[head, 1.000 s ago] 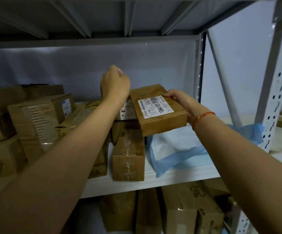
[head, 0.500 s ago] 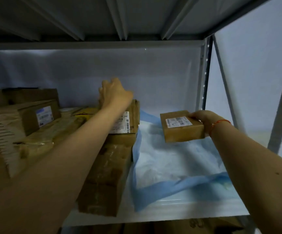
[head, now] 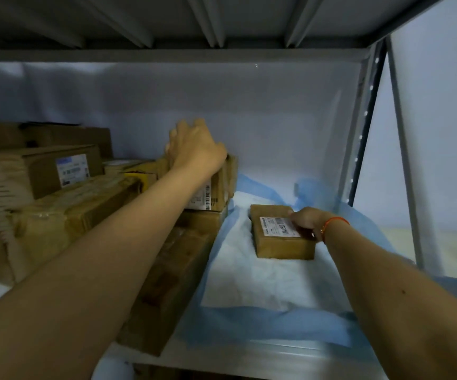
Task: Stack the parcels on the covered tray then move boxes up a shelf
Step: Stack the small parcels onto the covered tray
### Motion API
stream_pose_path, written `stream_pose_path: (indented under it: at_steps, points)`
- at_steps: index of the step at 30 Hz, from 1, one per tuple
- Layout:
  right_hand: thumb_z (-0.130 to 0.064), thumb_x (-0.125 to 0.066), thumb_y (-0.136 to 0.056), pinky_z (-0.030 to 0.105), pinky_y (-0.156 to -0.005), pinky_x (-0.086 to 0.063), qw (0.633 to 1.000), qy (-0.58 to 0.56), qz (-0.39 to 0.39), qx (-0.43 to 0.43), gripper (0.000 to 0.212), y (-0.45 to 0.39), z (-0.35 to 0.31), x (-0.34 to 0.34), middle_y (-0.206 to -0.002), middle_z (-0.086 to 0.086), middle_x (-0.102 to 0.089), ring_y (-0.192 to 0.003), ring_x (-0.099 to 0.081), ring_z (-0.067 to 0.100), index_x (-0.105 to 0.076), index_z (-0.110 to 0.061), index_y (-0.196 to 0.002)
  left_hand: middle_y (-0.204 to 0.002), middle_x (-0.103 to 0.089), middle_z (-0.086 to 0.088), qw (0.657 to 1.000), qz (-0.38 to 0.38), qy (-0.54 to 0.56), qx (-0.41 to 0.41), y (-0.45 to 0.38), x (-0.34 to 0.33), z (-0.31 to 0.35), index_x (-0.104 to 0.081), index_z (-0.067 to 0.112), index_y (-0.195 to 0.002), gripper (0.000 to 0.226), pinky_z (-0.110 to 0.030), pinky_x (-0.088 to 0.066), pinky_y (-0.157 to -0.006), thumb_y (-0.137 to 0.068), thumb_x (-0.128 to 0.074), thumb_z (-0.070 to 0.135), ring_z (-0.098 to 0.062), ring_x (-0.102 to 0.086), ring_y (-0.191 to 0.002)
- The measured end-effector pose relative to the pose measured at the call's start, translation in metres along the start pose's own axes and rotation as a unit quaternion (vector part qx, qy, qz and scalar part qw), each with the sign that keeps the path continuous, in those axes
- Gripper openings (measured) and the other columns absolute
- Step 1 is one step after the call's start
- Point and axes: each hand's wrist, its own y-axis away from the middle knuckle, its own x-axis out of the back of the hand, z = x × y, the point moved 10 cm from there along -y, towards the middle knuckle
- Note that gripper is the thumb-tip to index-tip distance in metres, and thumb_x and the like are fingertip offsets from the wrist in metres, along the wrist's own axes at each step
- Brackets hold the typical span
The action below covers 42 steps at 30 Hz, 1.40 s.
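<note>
Grey metal shelving framed a dim bay with a blue-edged white sheet over the covered tray nearest the front. On it lay one brown parcel, flat, the right hand resting at its far right edge with fingers curled on its label; the print was too blurred to read. Farther back, the left hand gripped a labelled carton atop the crowded stack beside the tray. Stacking had seemingly just begun; many parcels remained, and no boxes looked moved up.
</note>
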Motion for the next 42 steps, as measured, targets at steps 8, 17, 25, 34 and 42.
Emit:
stream_pose_path:
  at_steps: [8, 17, 25, 34, 42]
  points:
    - [-0.044, -0.06, -0.088, 0.034, -0.084, -0.044, 0.978, 0.183, 0.075, 0.061, 0.044, 0.008, -0.033, 0.009, -0.119, 0.013, -0.063, -0.103, -0.06, 0.032, -0.062, -0.009, -0.114, -0.137, -0.043, -0.013, 1.0, -0.011, -0.014, 0.004, -0.002, 0.003, -0.015, -0.046, 0.014, -0.134, 0.049, -0.045, -0.039, -0.101, -0.09, -0.052, 0.035, -0.032, -0.041, -0.127]
    - [-0.056, -0.051, -0.082, 0.036, -0.102, -0.043, 0.939, 0.331, 0.05, 0.074, 0.058, 0.023, -0.038, -0.025, -0.132, 0.008, -0.059, -0.119, -0.056, 0.03, -0.059, -0.02, -0.126, -0.139, -0.039, -0.014, 0.998, -0.052, -0.001, 0.034, 0.004, 0.01, -0.051, -0.042, 0.012, -0.136, 0.05, -0.046, -0.037, -0.104, -0.093, -0.051, 0.034, -0.035, -0.038, -0.13]
    - [-0.035, -0.027, -0.102, 0.036, -0.083, -0.037, 0.965, 0.009, 0.142, 0.22, 0.046, 0.082, -0.147, -0.027, -0.099, 0.021, -0.055, -0.097, -0.051, 0.034, -0.056, -0.007, -0.079, -0.149, -0.035, -0.017, 0.985, -0.109, 0.081, 0.107, -0.006, -0.002, -0.098, -0.033, 0.01, -0.146, 0.05, -0.036, -0.038, -0.102, -0.098, -0.037, 0.023, -0.034, -0.042, -0.131]
    - [-0.045, -0.028, -0.102, 0.039, -0.097, -0.043, 0.966, -0.051, 0.082, 0.241, 0.048, 0.096, -0.18, -0.063, -0.125, 0.014, -0.061, -0.115, -0.056, 0.031, -0.055, -0.01, -0.121, -0.078, -0.05, -0.001, 0.917, -0.163, 0.291, 0.219, 0.004, -0.037, -0.111, -0.041, 0.006, -0.136, 0.042, -0.025, -0.035, -0.06, -0.105, -0.027, 0.03, -0.011, -0.043, -0.066]
    - [-0.044, -0.071, -0.078, 0.043, -0.097, -0.049, 0.929, -0.087, 0.14, 0.332, 0.042, 0.115, -0.185, -0.053, -0.126, 0.001, -0.043, -0.113, -0.052, 0.023, -0.054, -0.028, -0.113, -0.093, -0.072, -0.013, 0.834, -0.091, 0.461, 0.29, -0.004, -0.035, -0.119, -0.058, 0.005, -0.117, 0.049, -0.036, -0.06, -0.066, -0.098, -0.028, 0.039, -0.025, -0.07, -0.067]
